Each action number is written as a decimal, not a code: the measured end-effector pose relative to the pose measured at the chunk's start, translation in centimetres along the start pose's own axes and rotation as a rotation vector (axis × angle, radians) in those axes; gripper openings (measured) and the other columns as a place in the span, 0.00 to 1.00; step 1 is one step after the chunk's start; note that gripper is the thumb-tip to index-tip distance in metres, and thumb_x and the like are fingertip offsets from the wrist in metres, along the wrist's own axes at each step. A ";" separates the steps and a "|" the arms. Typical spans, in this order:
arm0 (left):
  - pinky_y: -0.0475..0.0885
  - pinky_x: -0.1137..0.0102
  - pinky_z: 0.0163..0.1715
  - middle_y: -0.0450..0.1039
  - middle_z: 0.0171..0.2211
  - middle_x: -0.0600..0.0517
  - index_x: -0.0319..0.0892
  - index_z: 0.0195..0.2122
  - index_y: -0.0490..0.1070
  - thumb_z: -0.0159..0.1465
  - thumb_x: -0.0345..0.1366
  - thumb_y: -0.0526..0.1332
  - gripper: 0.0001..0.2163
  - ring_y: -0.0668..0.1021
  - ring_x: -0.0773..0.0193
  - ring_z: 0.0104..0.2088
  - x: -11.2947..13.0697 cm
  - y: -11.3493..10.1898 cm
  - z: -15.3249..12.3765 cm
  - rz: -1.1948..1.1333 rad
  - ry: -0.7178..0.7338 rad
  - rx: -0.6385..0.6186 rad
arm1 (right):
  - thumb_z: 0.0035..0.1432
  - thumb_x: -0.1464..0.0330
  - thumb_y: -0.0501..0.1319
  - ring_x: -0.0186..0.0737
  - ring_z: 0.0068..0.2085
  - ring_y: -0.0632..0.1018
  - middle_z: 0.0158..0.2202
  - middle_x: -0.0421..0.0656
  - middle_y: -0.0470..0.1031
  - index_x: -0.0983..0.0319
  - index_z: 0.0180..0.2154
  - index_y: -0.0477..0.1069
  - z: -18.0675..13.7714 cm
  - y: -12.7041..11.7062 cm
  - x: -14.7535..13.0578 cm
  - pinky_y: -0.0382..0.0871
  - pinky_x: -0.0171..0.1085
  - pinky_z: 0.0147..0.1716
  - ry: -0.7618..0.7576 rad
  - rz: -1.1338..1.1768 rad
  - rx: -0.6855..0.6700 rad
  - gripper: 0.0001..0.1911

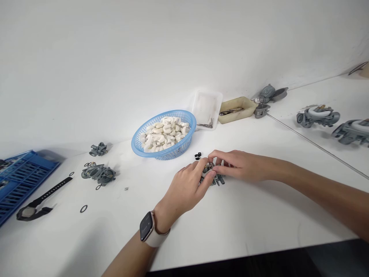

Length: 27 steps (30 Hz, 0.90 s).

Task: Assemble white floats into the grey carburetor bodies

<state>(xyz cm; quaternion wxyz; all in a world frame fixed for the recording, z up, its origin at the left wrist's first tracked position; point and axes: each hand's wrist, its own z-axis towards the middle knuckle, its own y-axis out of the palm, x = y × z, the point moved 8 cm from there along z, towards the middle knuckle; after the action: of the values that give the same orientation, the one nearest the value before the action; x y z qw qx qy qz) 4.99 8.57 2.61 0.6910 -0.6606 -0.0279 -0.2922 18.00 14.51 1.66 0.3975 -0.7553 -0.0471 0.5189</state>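
On the white table a grey metal carburetor (219,180) lies between my two hands. A white float shows in part on its upper side. My left hand (184,182), with a watch on the wrist, grips the carburetor from the left, thumb and forefinger around it. From the right, my right hand (238,164) reaches in with thumb and forefinger brought together over the carburetor's top. Whatever lies between those fingertips is too small or hidden to make out. A small black part (197,156) rests just behind the carburetor.
A blue basket (163,156) of white floats stands behind my hands. Beside it are a clear tray (206,105) with thin pins and a cream tray (238,111). More carburetors (99,174) lie left and right. A blue crate (25,179), black strap watch (30,211) and rings (83,209) are left.
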 end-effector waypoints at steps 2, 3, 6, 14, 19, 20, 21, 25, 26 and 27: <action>0.72 0.63 0.38 0.78 0.43 0.52 0.48 0.59 0.65 0.81 0.46 0.47 0.14 0.80 0.56 0.40 0.0 0.0 0.0 0.005 0.000 0.000 | 0.75 0.47 0.50 0.43 0.36 0.76 0.43 0.41 0.81 0.50 0.58 0.66 0.1 0.1 0.3 0.65 0.40 0.36 -0.009 0.007 0.005 0.21; 0.72 0.63 0.37 0.78 0.43 0.52 0.47 0.59 0.65 0.81 0.46 0.47 0.14 0.80 0.56 0.40 0.0 0.0 0.0 0.008 0.000 0.000 | 0.75 0.47 0.50 0.43 0.36 0.77 0.44 0.41 0.82 0.50 0.58 0.66 0.2 0.1 0.4 0.65 0.40 0.35 -0.011 0.009 0.007 0.21; 0.71 0.64 0.35 0.78 0.41 0.52 0.47 0.59 0.65 0.81 0.46 0.47 0.14 0.80 0.56 0.39 0.0 0.0 0.0 0.016 -0.003 0.000 | 0.74 0.46 0.50 0.43 0.35 0.76 0.43 0.41 0.82 0.50 0.58 0.66 0.2 0.2 0.7 0.64 0.40 0.34 -0.009 0.007 0.013 0.22; 0.73 0.64 0.35 0.78 0.41 0.51 0.47 0.60 0.65 0.81 0.46 0.48 0.15 0.81 0.55 0.39 0.2 -0.2 0.0 0.032 0.010 0.017 | 0.73 0.45 0.51 0.42 0.33 0.74 0.41 0.42 0.80 0.51 0.57 0.67 0.2 0.2 0.9 0.64 0.40 0.33 -0.017 0.021 0.010 0.23; 0.72 0.65 0.35 0.78 0.41 0.51 0.48 0.61 0.65 0.81 0.45 0.48 0.15 0.81 0.56 0.38 0.3 -0.2 0.0 0.030 0.005 0.011 | 0.74 0.46 0.51 0.42 0.34 0.74 0.41 0.41 0.81 0.51 0.57 0.67 -0.1 0.0 0.2 0.65 0.40 0.34 0.001 0.008 0.006 0.22; 0.72 0.65 0.35 0.78 0.41 0.51 0.48 0.61 0.65 0.81 0.46 0.48 0.15 0.81 0.56 0.38 0.2 -0.2 0.0 0.030 0.004 0.008 | 0.74 0.47 0.50 0.42 0.34 0.75 0.42 0.42 0.81 0.51 0.57 0.67 -0.1 0.0 0.1 0.65 0.40 0.34 0.005 0.007 0.003 0.22; 0.71 0.65 0.35 0.78 0.41 0.51 0.48 0.61 0.65 0.81 0.46 0.48 0.15 0.80 0.56 0.38 0.2 -0.2 0.0 0.030 0.002 0.006 | 0.74 0.47 0.50 0.42 0.35 0.75 0.42 0.42 0.81 0.52 0.57 0.67 -0.1 0.0 0.1 0.65 0.40 0.35 0.006 0.006 0.002 0.22; 0.71 0.64 0.34 0.78 0.41 0.52 0.47 0.60 0.65 0.81 0.46 0.47 0.15 0.80 0.56 0.38 0.1 -0.1 0.0 0.029 -0.008 0.003 | 0.74 0.45 0.50 0.42 0.34 0.75 0.42 0.41 0.81 0.51 0.57 0.67 0.1 0.1 0.4 0.65 0.40 0.34 -0.005 0.009 0.007 0.23; 0.71 0.64 0.35 0.78 0.41 0.52 0.47 0.60 0.65 0.81 0.46 0.47 0.15 0.80 0.56 0.38 0.1 -0.1 0.0 0.027 -0.007 0.002 | 0.74 0.45 0.50 0.42 0.34 0.75 0.42 0.41 0.81 0.50 0.58 0.67 0.1 0.1 0.5 0.64 0.40 0.34 -0.006 0.008 0.008 0.23; 0.71 0.64 0.35 0.78 0.41 0.51 0.47 0.60 0.65 0.81 0.46 0.47 0.15 0.80 0.56 0.38 0.1 -0.1 0.0 0.024 -0.005 0.001 | 0.74 0.45 0.50 0.42 0.34 0.75 0.42 0.41 0.81 0.50 0.57 0.67 0.2 0.2 0.6 0.64 0.40 0.33 -0.006 0.006 0.010 0.23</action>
<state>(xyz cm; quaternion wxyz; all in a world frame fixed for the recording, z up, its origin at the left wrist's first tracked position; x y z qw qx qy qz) 5.03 8.48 2.78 0.6948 -0.6613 -0.0220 -0.2820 18.11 14.81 1.06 0.3997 -0.7520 -0.0435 0.5224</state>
